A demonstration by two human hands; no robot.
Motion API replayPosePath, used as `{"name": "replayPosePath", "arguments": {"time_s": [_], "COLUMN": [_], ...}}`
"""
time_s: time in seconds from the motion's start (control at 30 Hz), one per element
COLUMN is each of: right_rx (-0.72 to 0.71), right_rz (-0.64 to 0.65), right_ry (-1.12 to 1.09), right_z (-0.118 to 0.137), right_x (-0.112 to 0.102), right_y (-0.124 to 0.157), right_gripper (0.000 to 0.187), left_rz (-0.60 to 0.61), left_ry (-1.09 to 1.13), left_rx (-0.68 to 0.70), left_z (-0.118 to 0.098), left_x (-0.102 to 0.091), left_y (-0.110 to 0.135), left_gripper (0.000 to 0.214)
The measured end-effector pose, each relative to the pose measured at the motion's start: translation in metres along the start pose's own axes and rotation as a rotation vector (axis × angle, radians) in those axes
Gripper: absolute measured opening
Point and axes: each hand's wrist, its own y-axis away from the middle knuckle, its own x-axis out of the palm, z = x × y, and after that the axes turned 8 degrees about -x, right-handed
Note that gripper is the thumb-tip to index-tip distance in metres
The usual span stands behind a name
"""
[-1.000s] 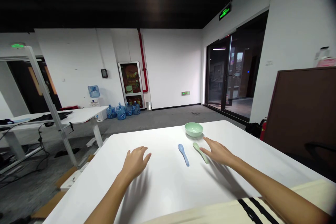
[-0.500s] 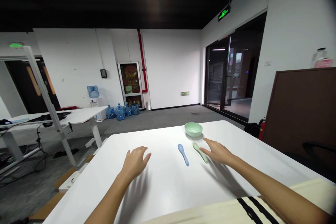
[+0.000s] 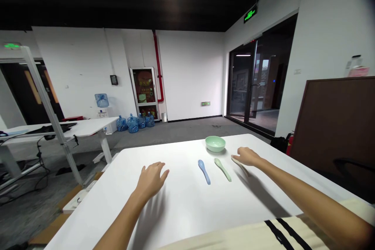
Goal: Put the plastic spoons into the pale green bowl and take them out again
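Observation:
My left hand point(image 3: 151, 180) lies flat on the white table point(image 3: 187, 207), fingers stretched out, holding nothing. My right hand point(image 3: 249, 156) is further right and further back, its fingers curled down onto the end of a pale cream spoon point(image 3: 240, 165) that lies on the table. To the left of that spoon lie a green spoon point(image 3: 223, 169) and a blue spoon point(image 3: 204, 171), side by side and apart from both hands. A light green bowl point(image 3: 215, 143) stands upright behind the spoons, close to my right hand.
A dark brown cabinet point(image 3: 336, 125) stands to the right of the table. Another white desk point(image 3: 61, 128) with a metal frame is at the left. Water bottles point(image 3: 133, 122) stand by the far wall, and glass doors point(image 3: 252, 86) are at the right.
My right hand has moved right and back, off the green spoon and onto the pale cream spoon, which now shows. My left hand has stayed in place. The view shifted slightly.

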Motion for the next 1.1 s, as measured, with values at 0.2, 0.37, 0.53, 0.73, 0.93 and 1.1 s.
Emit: {"name": "replayPosePath", "arguments": {"time_s": [0.2,0.37,0.53,0.73,0.93,1.1], "right_rx": [0.111,0.116,0.104,0.121,0.110,0.110], "right_rz": [0.087,0.125,0.160,0.040,-0.113,-0.152], "right_ry": [-0.011,-0.020,-0.068,-0.081,-0.034,-0.035], "right_z": [-0.013,-0.026,-0.032,-0.028,-0.001,0.022], "right_x": [0.025,0.045,0.046,0.015,-0.014,-0.011], "right_y": [-0.007,-0.006,-0.008,-0.021,-0.048,-0.074], "right_gripper": [0.040,0.023,0.012,0.021,0.026,0.029], "left_rz": [-0.001,0.001,0.004,0.000,0.000,-0.004], "left_ry": [-0.007,-0.014,-0.010,0.003,0.015,0.000], "left_rx": [-0.007,-0.011,-0.011,-0.009,-0.006,-0.013], "left_z": [0.000,-0.001,-0.001,-0.001,-0.001,-0.001], "left_x": [0.000,0.000,0.000,0.000,-0.001,-0.001], "left_y": [-0.001,-0.002,-0.003,-0.002,-0.001,-0.002], "left_gripper": [0.047,0.047,0.047,0.046,0.047,0.047]}}
